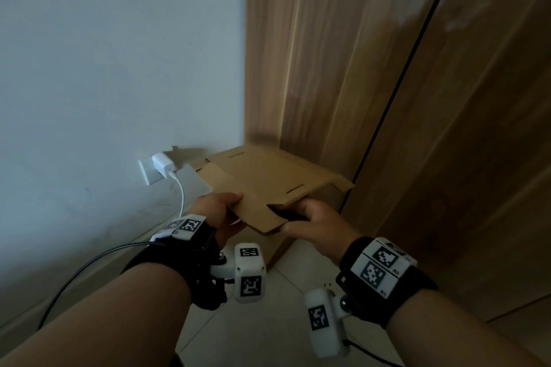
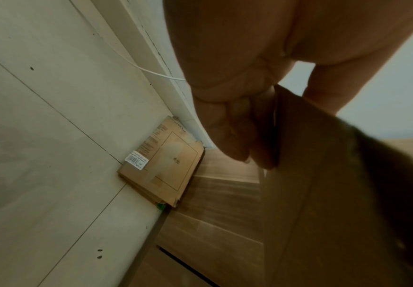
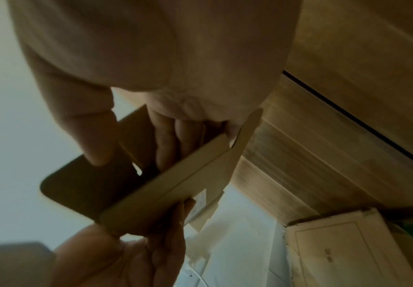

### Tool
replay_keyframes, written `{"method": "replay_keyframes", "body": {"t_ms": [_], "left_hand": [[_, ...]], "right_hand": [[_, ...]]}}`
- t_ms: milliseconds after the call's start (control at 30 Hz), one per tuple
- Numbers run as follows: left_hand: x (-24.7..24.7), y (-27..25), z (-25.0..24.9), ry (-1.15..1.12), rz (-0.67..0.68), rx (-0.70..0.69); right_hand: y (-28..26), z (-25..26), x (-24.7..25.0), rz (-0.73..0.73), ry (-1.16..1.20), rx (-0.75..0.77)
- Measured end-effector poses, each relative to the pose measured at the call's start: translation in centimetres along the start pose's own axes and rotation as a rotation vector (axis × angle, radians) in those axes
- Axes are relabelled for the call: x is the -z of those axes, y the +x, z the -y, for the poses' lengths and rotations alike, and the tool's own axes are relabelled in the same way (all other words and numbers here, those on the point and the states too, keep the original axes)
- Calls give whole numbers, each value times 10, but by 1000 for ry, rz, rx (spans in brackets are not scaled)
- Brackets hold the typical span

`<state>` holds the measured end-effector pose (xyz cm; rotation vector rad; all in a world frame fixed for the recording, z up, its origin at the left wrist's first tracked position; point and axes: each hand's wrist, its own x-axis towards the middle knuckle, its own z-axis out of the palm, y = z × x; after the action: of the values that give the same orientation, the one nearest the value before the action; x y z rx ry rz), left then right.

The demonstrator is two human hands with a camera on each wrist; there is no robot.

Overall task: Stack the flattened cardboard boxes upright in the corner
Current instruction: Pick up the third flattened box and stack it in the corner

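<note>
Two hands, left hand (image 1: 219, 211) and right hand (image 1: 316, 223), grasp the flattened cardboard box (image 1: 268, 185) at six o'clock edge; it looks light, bendable, so outer edges seem safer.

Dim, flat indoor light, bluish cast on the wall (image 1: 119, 53). Soft glare streaks on the wood panel (image 1: 298, 53); motion blur along it. Cardboard sheet (image 1: 262, 179) throws a shadow onto the wall behind. Wrist views darker, grainy, yellowish; near skin out of focus, edges stretched by wide lens.
</note>
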<state>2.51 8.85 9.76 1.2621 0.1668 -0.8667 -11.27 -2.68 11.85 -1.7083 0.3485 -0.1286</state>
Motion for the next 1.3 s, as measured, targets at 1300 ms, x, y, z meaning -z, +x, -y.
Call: {"method": "replay_keyframes", "body": {"t_ms": [1300], "left_hand": [[0, 8, -10, -135, -25, -217]], "right_hand": [[23, -25, 14, -562, 384, -493]]}}
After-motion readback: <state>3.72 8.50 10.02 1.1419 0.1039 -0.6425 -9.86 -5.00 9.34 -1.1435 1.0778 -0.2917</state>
